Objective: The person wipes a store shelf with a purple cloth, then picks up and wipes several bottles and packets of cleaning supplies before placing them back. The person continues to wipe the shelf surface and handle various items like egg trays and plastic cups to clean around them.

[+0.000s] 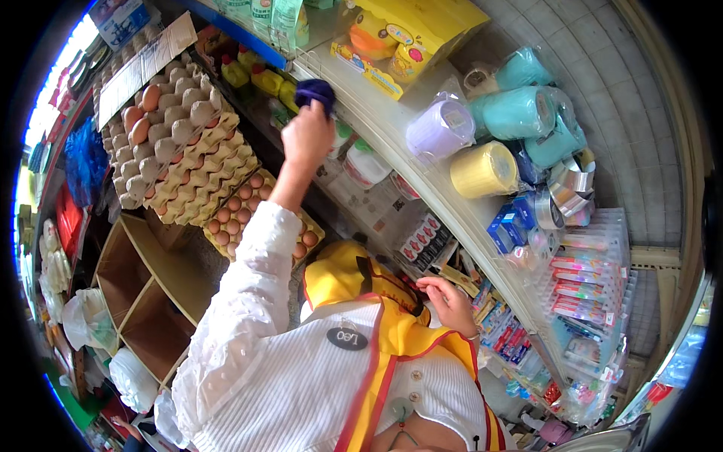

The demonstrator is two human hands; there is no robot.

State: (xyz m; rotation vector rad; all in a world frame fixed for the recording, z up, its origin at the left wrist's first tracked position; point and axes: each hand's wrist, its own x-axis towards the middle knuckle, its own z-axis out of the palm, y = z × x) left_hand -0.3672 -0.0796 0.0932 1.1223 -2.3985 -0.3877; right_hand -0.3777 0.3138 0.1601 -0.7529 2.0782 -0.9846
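Note:
My left hand [308, 135] reaches forward, shut on a bunched dark purple cloth [315, 95], at the front edge of a glass shelf [390, 133]. The cloth is slightly blurred. Bottles with yellow-green liquid [266, 80] stand just beyond it, on a lower level. My right hand [449, 305] is low at the right, beside my yellow apron [339, 271], with fingers loosely bent and nothing visible in it. It is near the small packages on the lower shelf.
Stacked egg trays [186, 141] stand at the left, above a divided cardboard box [152, 305]. On the upper shelf are a boxed yellow duck set [395, 45], wrapped turquoise cups [511, 113], a yellow cup [484, 169] and packed toothbrushes [582, 277]. White jugs [366, 164] sit below.

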